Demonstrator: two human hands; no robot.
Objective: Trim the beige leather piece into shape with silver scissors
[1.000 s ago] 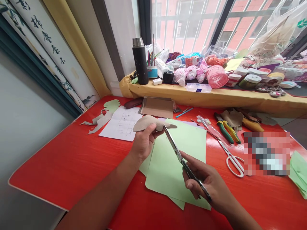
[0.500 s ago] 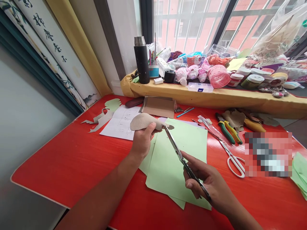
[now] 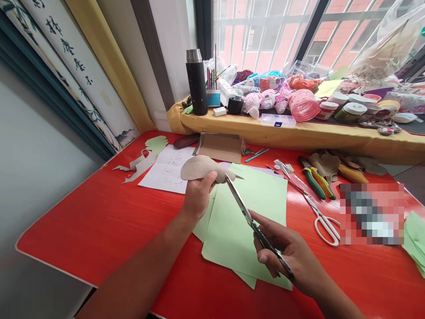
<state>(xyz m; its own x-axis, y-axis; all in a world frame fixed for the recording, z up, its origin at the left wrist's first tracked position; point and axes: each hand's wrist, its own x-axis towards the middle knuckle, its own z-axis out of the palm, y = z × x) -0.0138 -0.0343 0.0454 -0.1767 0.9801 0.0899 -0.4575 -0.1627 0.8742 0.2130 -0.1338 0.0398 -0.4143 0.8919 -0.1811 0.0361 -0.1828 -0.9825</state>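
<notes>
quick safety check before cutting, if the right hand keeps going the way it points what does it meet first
Most likely the narrow end of the tan textured cut-out held in the left hand. The right hand leads with the long scissors, whose tips look right at that end, though depth is hard to judge here.

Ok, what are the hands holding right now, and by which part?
The left hand pinches a beige textured cutout along its lower edge; the right hand grips metal scissors at their handle end.
</notes>
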